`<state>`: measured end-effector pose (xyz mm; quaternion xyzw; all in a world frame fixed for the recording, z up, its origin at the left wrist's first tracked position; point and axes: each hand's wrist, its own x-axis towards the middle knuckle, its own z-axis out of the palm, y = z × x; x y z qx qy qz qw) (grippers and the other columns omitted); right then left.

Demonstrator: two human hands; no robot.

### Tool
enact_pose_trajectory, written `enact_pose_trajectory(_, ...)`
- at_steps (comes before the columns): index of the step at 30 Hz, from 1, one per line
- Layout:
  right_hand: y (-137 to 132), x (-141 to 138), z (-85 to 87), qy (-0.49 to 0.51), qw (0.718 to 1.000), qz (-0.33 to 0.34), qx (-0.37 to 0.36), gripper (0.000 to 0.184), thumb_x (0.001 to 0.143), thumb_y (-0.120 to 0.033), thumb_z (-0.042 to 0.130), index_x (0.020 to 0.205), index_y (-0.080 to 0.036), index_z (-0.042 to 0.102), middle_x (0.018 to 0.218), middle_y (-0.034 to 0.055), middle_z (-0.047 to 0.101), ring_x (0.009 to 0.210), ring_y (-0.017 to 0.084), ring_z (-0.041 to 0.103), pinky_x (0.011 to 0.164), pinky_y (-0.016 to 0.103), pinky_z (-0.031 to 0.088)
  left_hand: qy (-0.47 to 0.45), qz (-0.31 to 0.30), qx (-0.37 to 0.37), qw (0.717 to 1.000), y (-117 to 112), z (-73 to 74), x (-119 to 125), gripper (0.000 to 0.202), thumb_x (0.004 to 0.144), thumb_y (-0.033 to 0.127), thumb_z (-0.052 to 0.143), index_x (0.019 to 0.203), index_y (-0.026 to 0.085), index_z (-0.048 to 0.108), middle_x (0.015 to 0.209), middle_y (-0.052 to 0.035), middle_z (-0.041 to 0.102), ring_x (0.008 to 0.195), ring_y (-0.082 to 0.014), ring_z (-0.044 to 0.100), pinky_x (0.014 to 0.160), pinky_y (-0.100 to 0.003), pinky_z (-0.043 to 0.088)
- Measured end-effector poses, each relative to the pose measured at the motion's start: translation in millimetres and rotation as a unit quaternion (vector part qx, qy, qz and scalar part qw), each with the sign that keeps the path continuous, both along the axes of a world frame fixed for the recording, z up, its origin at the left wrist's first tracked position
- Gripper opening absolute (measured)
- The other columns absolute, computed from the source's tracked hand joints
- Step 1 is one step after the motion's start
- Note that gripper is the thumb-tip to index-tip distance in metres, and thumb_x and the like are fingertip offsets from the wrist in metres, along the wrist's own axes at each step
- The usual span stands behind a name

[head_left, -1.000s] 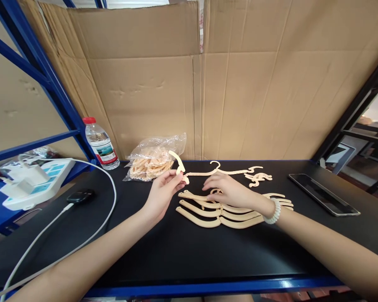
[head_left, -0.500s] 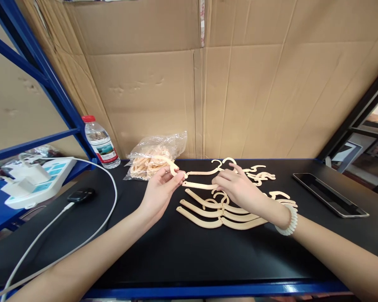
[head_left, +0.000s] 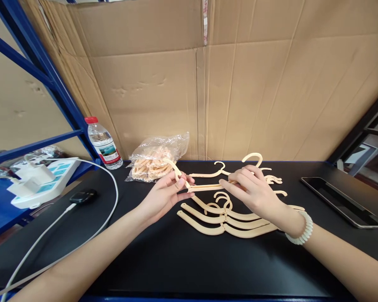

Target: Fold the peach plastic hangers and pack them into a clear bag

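Observation:
My left hand (head_left: 164, 195) pinches a small curved cream hook piece (head_left: 172, 166) in its fingertips. Just at those fingers lies the left end of a cream plastic hanger (head_left: 206, 188), its grooved side showing; whether the two parts are joined cannot be made out. The other side of that hanger is in my right hand (head_left: 255, 193), fingers closed round it. A curved hook (head_left: 253, 157) rises behind the right hand, apparently part of the same hanger. Below both hands, several hangers (head_left: 204, 228) lie in a staggered row on the black table (head_left: 182, 268).
Another hanger (head_left: 204, 175) lies behind, with loose curved pieces (head_left: 274, 180) to its right. A clear bag (head_left: 154, 159) of cream parts sits at the back. Left are a water bottle (head_left: 104, 144), power strip (head_left: 55, 184) and white cable (head_left: 117, 188); right, a dark tablet (head_left: 343, 201).
The hanger in my right hand has turned, its grooved side now showing and its hook standing higher. Its left end and the hook piece are closer together at my left fingers.

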<state>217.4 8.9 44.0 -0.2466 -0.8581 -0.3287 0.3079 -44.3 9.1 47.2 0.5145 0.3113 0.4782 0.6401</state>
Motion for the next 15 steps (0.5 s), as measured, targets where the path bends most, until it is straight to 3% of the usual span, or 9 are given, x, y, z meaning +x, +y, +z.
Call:
enact_pose_trajectory(6, -0.9, 2.4, 1.4, -0.019, 0.998, -0.006, 0.053, 0.03, 0.091, 0.0, 0.044, 0.108, -0.018, 0.061, 0.083, 0.0052, 0.067, 0.081, 0.018, 0.058, 0.08, 0.036, 0.041, 0.014, -0.073, -0.025, 0.997, -2.8, 2.2, -2.0, 0.018, 0.084, 0.028, 0.068, 0.085, 0.017, 0.054, 0.105, -0.0074, 0.069, 0.089, -0.0233, 0.072, 0.081, -0.035, 0.056)
enact_pose_trajectory(15, -3.0, 3.5, -3.8, 0.02, 1.0, 0.007, 0.001, 0.04, 0.092, -0.003, 0.042, 0.122, -0.024, 0.057, 0.085, 0.0042, 0.065, 0.085, 0.018, 0.059, 0.081, 0.038, 0.038, 0.01, -0.101, -0.014, 0.995, -2.4, 5.6, -5.0, 0.016, 0.087, 0.026, 0.065, 0.081, 0.016, 0.053, 0.107, -0.0108, 0.07, 0.087, -0.0231, 0.073, 0.079, -0.033, 0.057)
